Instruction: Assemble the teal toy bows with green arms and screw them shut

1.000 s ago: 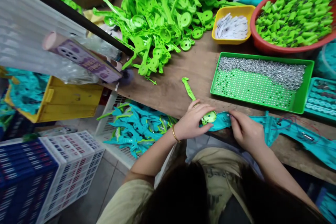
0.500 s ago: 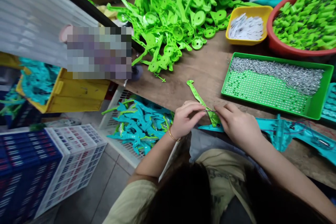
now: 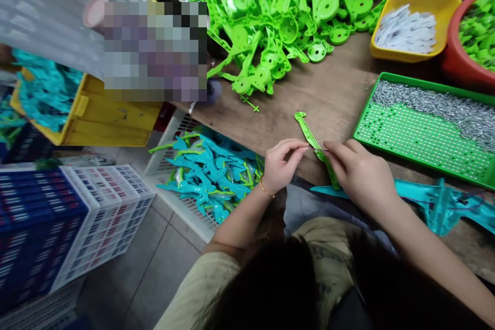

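Note:
My left hand (image 3: 283,163) and my right hand (image 3: 358,169) are both closed in a pinch, a short distance apart. Between their fingertips runs a thin dark reddish wire (image 3: 317,149); its ends are hidden in the fingers. Just beneath it lies a long light-green plastic part (image 3: 308,132), slanting across the table edge, with its near end partly behind my right hand. A turquoise plastic part (image 3: 415,192) stretches along the front edge under my right wrist, with thin red and blue wires on its right portion.
Green plastic parts (image 3: 288,28) are heaped at the back of the table (image 3: 276,113). A green tray (image 3: 417,147) of metal pins, a yellow bowl (image 3: 444,20) of white strips and a red tub (image 3: 454,64) stand right. Left below is a white crate (image 3: 152,165) of turquoise-green pieces.
The camera view has shifted, so the table things sit farther right. My hands hold the thin wire stretched between them, and it shows more clearly now above the green part.

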The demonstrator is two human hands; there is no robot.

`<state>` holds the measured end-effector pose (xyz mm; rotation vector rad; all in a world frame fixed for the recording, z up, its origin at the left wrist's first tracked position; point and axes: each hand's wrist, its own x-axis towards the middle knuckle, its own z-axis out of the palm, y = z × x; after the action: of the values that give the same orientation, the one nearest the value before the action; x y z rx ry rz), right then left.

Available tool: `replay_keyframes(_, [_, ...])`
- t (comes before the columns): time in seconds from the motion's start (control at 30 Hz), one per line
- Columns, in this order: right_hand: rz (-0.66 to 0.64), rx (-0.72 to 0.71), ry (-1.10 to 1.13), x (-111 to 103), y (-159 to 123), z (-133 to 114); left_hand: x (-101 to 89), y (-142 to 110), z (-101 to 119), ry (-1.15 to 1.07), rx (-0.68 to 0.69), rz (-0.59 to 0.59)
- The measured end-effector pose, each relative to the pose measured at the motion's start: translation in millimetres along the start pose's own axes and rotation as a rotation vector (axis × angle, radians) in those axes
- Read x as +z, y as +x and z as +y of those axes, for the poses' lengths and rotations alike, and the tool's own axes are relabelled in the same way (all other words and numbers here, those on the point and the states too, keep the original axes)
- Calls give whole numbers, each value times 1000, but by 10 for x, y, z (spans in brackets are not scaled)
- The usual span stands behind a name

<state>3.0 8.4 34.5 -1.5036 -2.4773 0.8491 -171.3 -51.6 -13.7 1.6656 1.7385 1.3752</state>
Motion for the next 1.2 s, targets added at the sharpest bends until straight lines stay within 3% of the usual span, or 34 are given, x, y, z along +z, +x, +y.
replay_keyframes(0.07, [34, 84, 422, 23, 53, 70, 21, 43, -59, 24, -26, 46])
replay_keyframes(0.17, [-104, 264, 803, 22, 96, 169, 62, 114, -164, 109, -17, 64])
replay_keyframes(0.27, [-104, 279, 616, 10, 56, 205, 112, 166, -261, 218, 36, 54])
replay_keyframes(0.4, [32, 97, 138, 34, -61, 165, 175, 195, -330, 336, 91, 20])
replay_keyframes(0.53, [210, -83, -130, 134, -128, 82, 223, 202, -348, 402, 120, -3])
replay_keyframes(0.73, [306, -286, -182, 411, -178, -15, 224, 247, -357, 498, 79, -44])
replay_keyframes(0.87, [332, -251, -144, 477, -200, 36, 159, 310, -383, 431, 181, -140])
replay_keyframes(0.97, [332, -185, -114, 416, -184, 47, 139, 272, -387, 346, 182, -205])
replay_keyframes(1.1, [271, -112, -118, 369, -76, -87, 224, 91, -358, 309, 163, -132])
replay_keyframes(1.2, [244, -165, -115, 428, -2, -178, 293, -22, -322, 281, 161, -67])
